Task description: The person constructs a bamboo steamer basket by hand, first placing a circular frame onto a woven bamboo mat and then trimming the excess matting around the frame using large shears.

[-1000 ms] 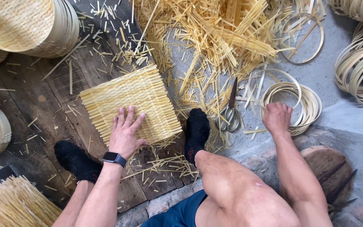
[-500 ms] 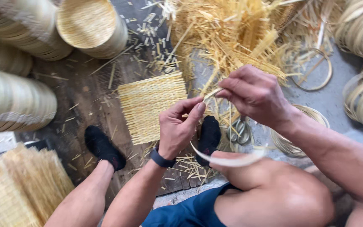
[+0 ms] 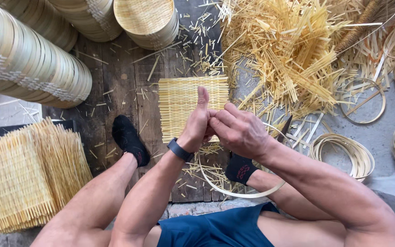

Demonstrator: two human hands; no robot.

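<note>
While both hands, left hand point(image 3: 199, 122) and right hand point(image 3: 238, 130), pinch a thin bamboo strip point(image 3: 238, 193) into a hoop above the woven mat point(image 3: 179, 103), joining its ends seemingly needs firm overlap.

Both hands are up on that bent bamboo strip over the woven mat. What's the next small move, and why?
Probably lower the strip hoop onto the woven mat. Left hand and right hand pinch its ends together, the loop hangs curved below them, and the mat lies flat just beyond.

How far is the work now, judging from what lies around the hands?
Done: stacked round trays and a pile of woven mats. In hand: left hand and right hand bend a thin strip hoop. Left: the flat mat has no rim.
</note>
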